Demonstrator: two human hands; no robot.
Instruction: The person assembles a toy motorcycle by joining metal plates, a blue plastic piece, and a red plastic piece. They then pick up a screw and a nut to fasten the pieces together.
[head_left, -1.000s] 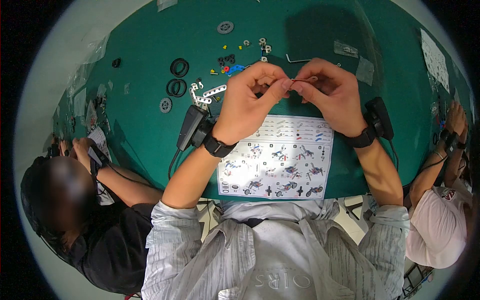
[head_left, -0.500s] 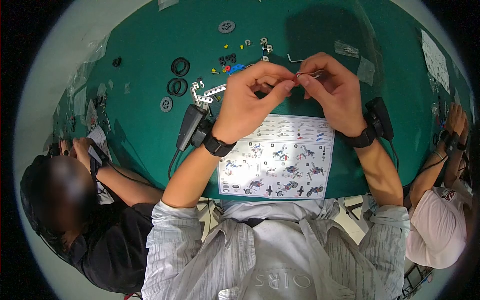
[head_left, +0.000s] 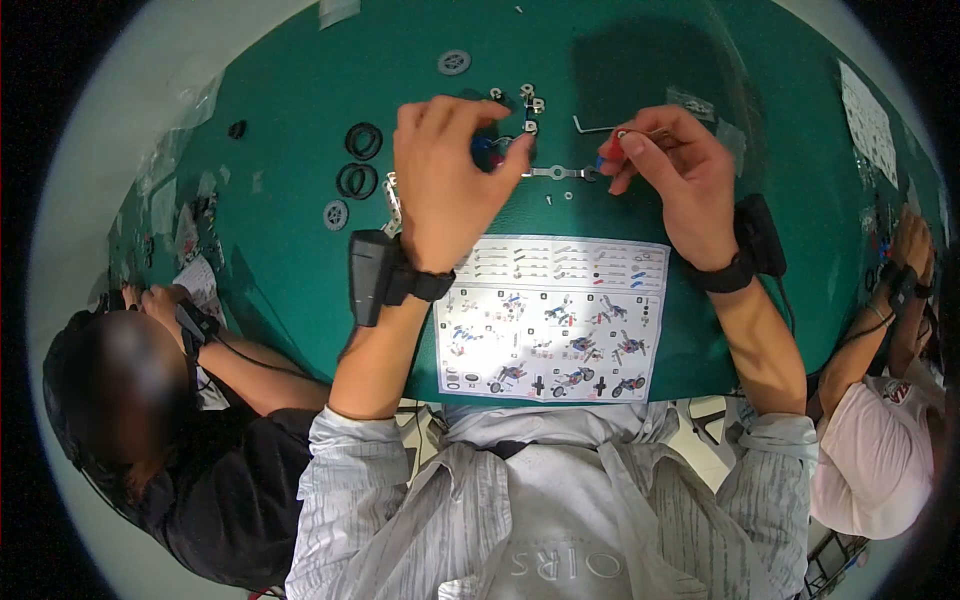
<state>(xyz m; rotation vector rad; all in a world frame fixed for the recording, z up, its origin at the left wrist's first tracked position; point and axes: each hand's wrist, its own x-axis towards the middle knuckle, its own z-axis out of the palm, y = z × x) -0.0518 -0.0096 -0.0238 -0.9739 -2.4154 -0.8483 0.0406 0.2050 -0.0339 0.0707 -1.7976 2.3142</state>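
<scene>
My left hand (head_left: pixel 448 180) is open, thumb apart from the fingers, over the loose parts left of the middle. It hides most of them; a blue piece (head_left: pixel 481 146) shows between thumb and fingers. My right hand (head_left: pixel 692 195) pinches a small red part (head_left: pixel 617 143) between thumb and fingers, a bit of blue showing below it. Between the hands lies a flat metal wrench (head_left: pixel 557 173), with a small screw (head_left: pixel 549 200) and a nut (head_left: pixel 568 196) below it. An L-shaped hex key (head_left: pixel 596 127) rests left of the red part.
A printed instruction sheet (head_left: pixel 550 335) lies at the near table edge. Black tyres (head_left: pixel 357 181), grey wheels (head_left: pixel 454 62) and metal brackets (head_left: pixel 530 127) are on the green table. Plastic bags (head_left: pixel 692 103) lie at the right. A person in black (head_left: pixel 230 490) sits left, another in pink (head_left: pixel 875 450) right.
My hands have parted. The left has let go and moved left over the loose parts, fingers spread; the right keeps the red part. The wrench, screw and nut now show between them.
</scene>
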